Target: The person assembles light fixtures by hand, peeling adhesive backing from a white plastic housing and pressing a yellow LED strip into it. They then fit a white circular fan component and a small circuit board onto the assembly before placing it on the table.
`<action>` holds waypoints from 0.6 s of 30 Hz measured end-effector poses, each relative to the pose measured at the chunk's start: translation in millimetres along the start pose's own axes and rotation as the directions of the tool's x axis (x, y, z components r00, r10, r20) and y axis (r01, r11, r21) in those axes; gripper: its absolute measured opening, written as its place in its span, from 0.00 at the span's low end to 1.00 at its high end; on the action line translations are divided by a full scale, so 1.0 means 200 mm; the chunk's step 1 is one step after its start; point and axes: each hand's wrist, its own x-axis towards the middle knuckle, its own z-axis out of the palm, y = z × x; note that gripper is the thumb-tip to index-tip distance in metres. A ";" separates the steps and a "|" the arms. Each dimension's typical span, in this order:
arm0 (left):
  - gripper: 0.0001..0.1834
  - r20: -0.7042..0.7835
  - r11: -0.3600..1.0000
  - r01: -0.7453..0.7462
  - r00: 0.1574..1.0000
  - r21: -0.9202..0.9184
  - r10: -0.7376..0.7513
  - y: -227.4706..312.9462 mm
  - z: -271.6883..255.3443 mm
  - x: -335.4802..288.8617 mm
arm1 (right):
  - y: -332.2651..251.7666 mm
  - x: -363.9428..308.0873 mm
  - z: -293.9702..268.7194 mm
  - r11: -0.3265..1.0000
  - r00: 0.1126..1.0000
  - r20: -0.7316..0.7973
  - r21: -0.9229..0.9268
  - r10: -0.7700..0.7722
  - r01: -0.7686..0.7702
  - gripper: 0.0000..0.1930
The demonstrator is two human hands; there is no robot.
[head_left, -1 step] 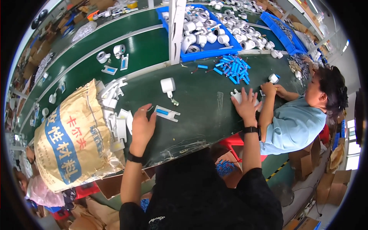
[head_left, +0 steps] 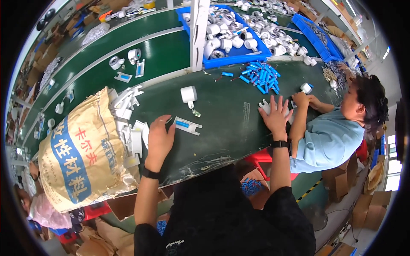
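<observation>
My left hand [head_left: 159, 140] rests on the green table, open with fingers apart, between a heap of white plastic pieces [head_left: 135, 141] and a white plastic holder [head_left: 194, 128] with a blue cylindrical battery [head_left: 182, 124] in it. Beyond that holder lies a white round housing [head_left: 188, 93], a small greenish part [head_left: 196, 113] dangling from its neck. My right hand [head_left: 276, 118] is spread flat over a white plastic piece [head_left: 265, 105], partly hidden under the palm; its fingers do not wrap round it. A pile of blue batteries [head_left: 262, 78] with thin wires lies just beyond.
A large paper sack [head_left: 72, 158] spills white pieces at the left. Behind a white post [head_left: 197, 38] stands a blue tray [head_left: 232, 62] of white housings. At the right, close to my right arm, a co-worker in a light blue shirt [head_left: 326, 138] handles parts.
</observation>
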 end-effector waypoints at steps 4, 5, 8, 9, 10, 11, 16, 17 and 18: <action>0.15 0.028 0.997 -0.077 0.997 -0.029 0.078 -0.05 0.07 0.10 | -0.48 -0.02 -0.26 0.823 0.963 -0.194 0.504 -0.188 0.262 0.25; 0.21 0.075 0.997 0.024 0.997 -0.068 -0.019 -0.06 0.11 0.14 | -0.63 -0.05 -0.29 0.706 0.925 -0.242 0.598 -0.293 0.380 0.21; 0.31 0.009 0.939 0.332 0.943 -0.088 -0.332 0.04 0.25 0.33 | -1.01 -0.18 -0.18 0.493 0.969 0.108 0.870 -0.224 0.018 0.27; 0.36 -0.042 0.955 0.296 0.954 -0.019 -0.296 0.03 0.27 0.35 | -1.10 -0.21 -0.18 0.473 0.975 0.065 0.880 -0.211 0.043 0.27; 0.42 -0.088 0.966 0.257 0.964 0.042 -0.252 0.04 0.29 0.39 | -1.13 -0.23 -0.17 0.419 0.964 0.169 0.905 -0.206 -0.069 0.21; 0.45 0.035 0.922 0.386 0.922 -0.016 -0.385 0.04 0.29 0.43 | -1.15 -0.24 -0.15 0.415 0.972 0.158 0.907 -0.174 -0.073 0.19; 0.49 0.025 0.936 0.334 0.941 0.108 -0.338 0.11 0.35 0.52 | -1.13 -0.25 -0.19 0.438 0.986 0.038 0.898 -0.164 0.038 0.12; 0.47 0.077 0.939 0.326 0.939 0.106 -0.334 0.12 0.36 0.54 | -1.12 -0.24 -0.20 0.454 0.982 -0.070 0.879 -0.174 0.143 0.10; 0.46 0.121 0.941 0.320 0.936 0.109 -0.332 0.11 0.36 0.56 | -1.12 -0.22 -0.21 0.462 0.965 -0.183 0.851 -0.188 0.251 0.09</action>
